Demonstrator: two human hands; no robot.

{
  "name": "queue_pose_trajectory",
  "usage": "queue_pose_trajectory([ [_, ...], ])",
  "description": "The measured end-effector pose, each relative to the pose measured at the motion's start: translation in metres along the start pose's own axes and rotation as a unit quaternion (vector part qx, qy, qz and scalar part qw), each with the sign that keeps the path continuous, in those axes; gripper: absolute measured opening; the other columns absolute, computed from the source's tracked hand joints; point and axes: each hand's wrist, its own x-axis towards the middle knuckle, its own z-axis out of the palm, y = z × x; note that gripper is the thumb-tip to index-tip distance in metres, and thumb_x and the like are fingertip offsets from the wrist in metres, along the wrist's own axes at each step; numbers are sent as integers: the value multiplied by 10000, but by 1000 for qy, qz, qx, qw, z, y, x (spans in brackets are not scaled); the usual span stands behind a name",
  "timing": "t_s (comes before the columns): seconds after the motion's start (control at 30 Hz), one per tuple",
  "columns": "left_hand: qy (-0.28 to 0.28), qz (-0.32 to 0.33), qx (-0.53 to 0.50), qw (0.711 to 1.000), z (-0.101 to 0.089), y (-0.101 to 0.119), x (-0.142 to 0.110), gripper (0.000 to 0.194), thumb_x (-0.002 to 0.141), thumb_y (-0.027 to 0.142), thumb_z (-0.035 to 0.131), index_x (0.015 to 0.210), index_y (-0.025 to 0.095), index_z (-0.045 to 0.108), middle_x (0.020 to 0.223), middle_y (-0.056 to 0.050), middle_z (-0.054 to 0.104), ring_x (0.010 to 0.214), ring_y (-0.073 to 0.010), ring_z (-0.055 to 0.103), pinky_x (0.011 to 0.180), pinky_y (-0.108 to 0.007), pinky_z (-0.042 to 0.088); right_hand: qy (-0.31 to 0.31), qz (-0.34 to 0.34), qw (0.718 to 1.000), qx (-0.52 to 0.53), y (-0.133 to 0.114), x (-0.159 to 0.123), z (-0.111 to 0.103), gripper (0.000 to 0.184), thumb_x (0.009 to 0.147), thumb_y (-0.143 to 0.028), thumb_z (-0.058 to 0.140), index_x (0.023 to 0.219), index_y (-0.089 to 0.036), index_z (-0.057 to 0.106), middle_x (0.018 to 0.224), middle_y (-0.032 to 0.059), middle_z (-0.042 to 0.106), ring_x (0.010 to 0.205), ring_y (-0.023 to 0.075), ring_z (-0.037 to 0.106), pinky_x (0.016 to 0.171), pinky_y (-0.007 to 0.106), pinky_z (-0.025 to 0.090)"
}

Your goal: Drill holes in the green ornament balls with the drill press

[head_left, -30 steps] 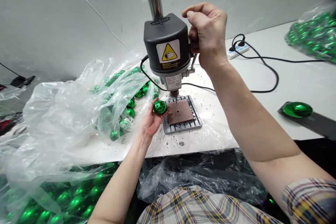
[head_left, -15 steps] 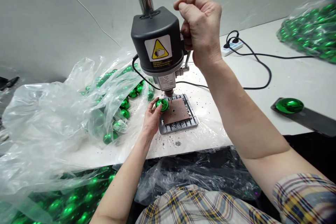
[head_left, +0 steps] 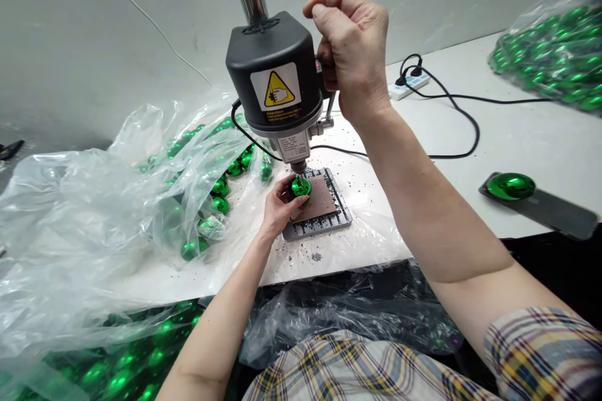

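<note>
Between the thumb and fingers of my left hand [head_left: 281,203] is a shiny green ball [head_left: 301,186], held under the chuck of a small drill press [head_left: 270,75]. It sits over a brown square board [head_left: 320,198] on the press's grooved grey base [head_left: 342,219]. Whether the bit touches the ball I cannot tell. My right hand [head_left: 353,53] is raised beside the black motor housing, its fingers curled round the metal feed lever [head_left: 330,106]; the lever's upper end is hidden in the grip.
Dark shavings are scattered round the base. Loose green balls [head_left: 219,187] and crumpled clear plastic [head_left: 84,200] lie to the left. At right are a power strip [head_left: 409,83], its black cable, a phone [head_left: 559,216] bearing a green half-shell [head_left: 511,186], and a bagged pile of green balls [head_left: 555,56].
My left hand has moved the green ball to the right, from beside the board's hole to beneath the chuck. My right hand stays on the lever. The view has shifted slightly.
</note>
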Motion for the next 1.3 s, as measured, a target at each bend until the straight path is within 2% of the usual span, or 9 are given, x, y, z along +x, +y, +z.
queue_pose_trajectory([
  [0.23,-3,-6,-30,1000,1,-1,-4,636,650,355,907,1207,179,655,1179,-96,708,1079,-242,670,990,-395,528,-8,-21,999,-41,4,3,-4,296,953,-38,462,747,-211,586,480,-71,341,462,99,344,427,240,310],
  [0.4,-17,32,25,999,8,3,-8,593,638,319,916,1161,187,671,1137,-88,714,1056,-243,671,997,-394,520,-9,-6,998,-69,2,1,-5,250,936,-95,458,769,-226,589,494,-63,358,463,103,333,389,254,255],
  [0.6,-9,36,48,998,16,5,-15,577,627,317,924,1125,195,657,1083,-84,720,1024,-253,675,956,-401,531,-10,0,996,-84,3,3,-4,244,960,-123,499,771,-245,595,523,-54,347,479,99,349,414,233,330],
  [0.73,-9,36,40,999,18,5,-16,566,648,352,915,1117,192,642,1089,-88,723,1033,-251,678,959,-408,532,-11,7,996,-83,5,2,-5,204,965,-164,519,785,-236,581,562,-27,406,486,113,392,433,253,363],
  [0.9,0,43,37,998,19,5,-16,562,650,351,915,1105,188,630,1073,-86,727,1020,-247,685,950,-410,541,-29,-73,993,-93,9,-18,-15,106,937,-341,614,854,-275,620,679,5,576,496,147,484,410,299,343],
  [0.97,1,41,31,999,19,5,-16,564,635,349,923,1091,190,631,1065,-83,727,1019,-251,687,946,-410,543,-28,-101,990,-93,10,-31,-20,83,917,-370,640,892,-292,635,827,19,664,532,149,535,403,307,339],
  [1.07,-2,40,32,999,19,5,-16,560,635,340,923,1089,193,631,1051,-77,726,1003,-245,687,933,-404,546,-10,-151,983,-108,15,-50,-27,137,929,-426,632,959,-293,624,1032,36,690,572,136,576,421,304,370],
  [1.2,-3,43,24,999,18,3,-16,560,639,323,922,1101,195,634,1048,-70,722,990,-235,681,930,-395,544,25,-189,972,-139,30,-69,-36,197,961,-492,583,1016,-306,616,894,31,660,492,127,509,411,308,337],
  [1.3,-6,47,15,999,18,1,-15,562,637,320,925,1103,191,638,1061,-72,719,998,-233,678,940,-390,539,33,-210,972,-99,41,-79,-40,150,940,-477,615,982,-335,638,708,-8,588,410,117,404,387,312,275],
])
